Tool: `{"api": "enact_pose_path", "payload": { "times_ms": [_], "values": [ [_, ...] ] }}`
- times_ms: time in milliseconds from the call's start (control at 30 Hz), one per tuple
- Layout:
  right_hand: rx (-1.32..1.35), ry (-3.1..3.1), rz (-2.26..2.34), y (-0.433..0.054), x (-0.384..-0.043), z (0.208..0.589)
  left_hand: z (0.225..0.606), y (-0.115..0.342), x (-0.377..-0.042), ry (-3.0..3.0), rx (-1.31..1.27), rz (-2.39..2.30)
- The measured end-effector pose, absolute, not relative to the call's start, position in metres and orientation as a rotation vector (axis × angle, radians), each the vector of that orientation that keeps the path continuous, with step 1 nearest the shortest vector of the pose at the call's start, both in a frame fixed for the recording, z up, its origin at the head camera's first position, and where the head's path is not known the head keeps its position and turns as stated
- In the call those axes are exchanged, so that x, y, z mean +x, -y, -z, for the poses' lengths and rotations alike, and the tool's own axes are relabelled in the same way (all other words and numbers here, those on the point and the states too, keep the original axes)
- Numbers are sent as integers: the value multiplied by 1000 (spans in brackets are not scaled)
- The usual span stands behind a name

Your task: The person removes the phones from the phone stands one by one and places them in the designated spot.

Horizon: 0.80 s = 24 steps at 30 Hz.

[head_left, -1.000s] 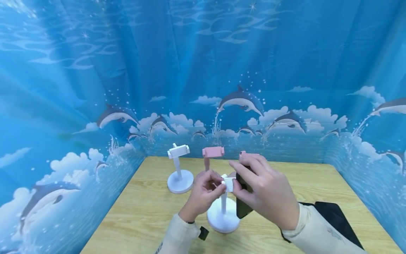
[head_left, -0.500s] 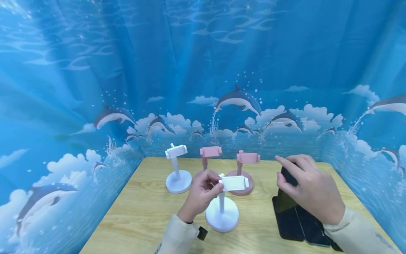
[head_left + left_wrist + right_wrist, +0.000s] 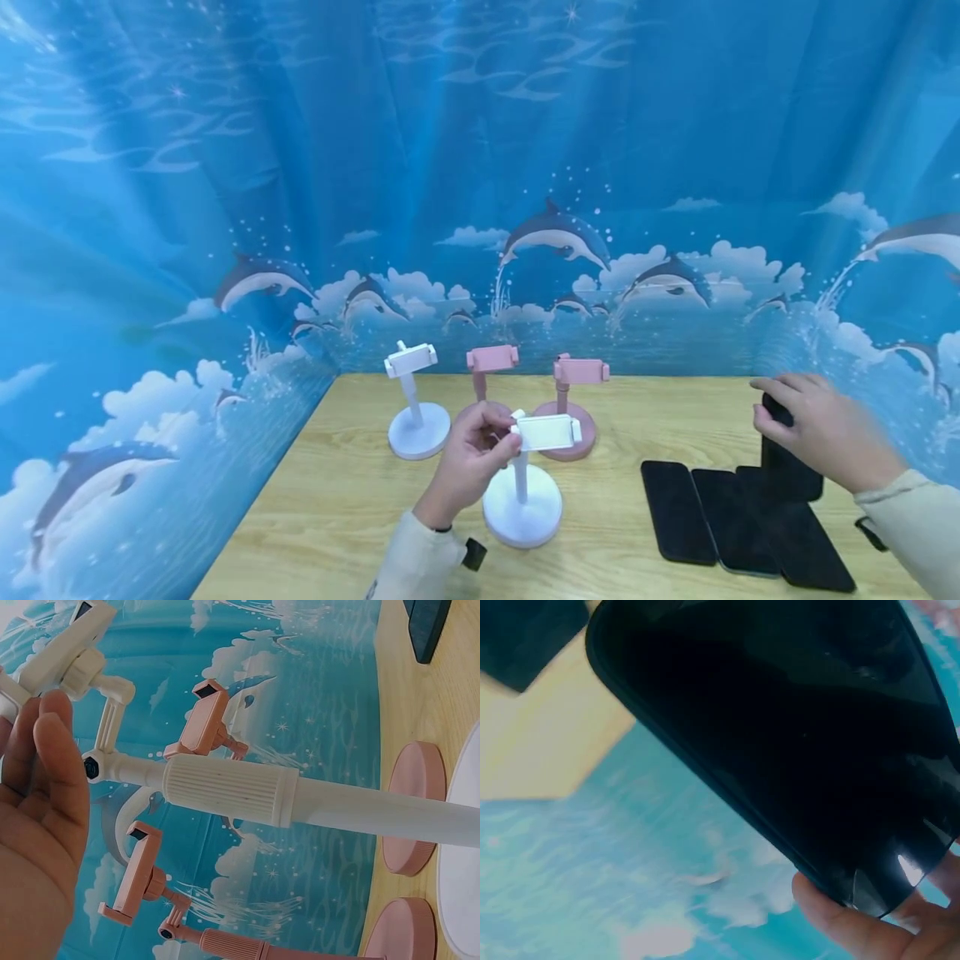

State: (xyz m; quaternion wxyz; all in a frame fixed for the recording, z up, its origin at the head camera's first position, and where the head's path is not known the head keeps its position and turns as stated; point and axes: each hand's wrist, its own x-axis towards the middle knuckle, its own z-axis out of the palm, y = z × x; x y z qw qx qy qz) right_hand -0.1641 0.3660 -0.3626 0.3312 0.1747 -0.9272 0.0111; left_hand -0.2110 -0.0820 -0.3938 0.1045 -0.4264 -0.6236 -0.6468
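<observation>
A white phone stand (image 3: 522, 507) stands upright on the table with its clamp holding nothing. My left hand (image 3: 467, 458) pinches the left end of that clamp; in the left wrist view the fingers (image 3: 56, 742) touch the clamp's edge. Over at the right, my right hand (image 3: 836, 433) grips a black phone (image 3: 789, 467) by its upper end, above a row of dark phones. The right wrist view is filled by the held phone (image 3: 780, 735), with fingertips at its edge. Part of the row is hidden behind the held phone.
Three dark phones lie side by side at the right, the leftmost phone (image 3: 678, 512) nearest the stand. Behind stand a second white stand (image 3: 418, 429) and two pink ones, a middle stand (image 3: 492, 358) and a right stand (image 3: 583, 372). A dolphin-print curtain (image 3: 480, 167) surrounds the table.
My right hand has carried the black phone from beside the white stand's clamp rightward to above the other phones. My left hand has stayed at the clamp.
</observation>
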Motion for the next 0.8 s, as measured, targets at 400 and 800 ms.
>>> {"api": "enact_pose_path", "payload": {
  "times_ms": [400,800],
  "values": [
    [294,2786,112,-436,-160,406,393,84,-207,1896,-1171,1941],
    [111,3104,131,-463,-167,436,390,85,-204,1917,-1135,1984]
  ]
}}
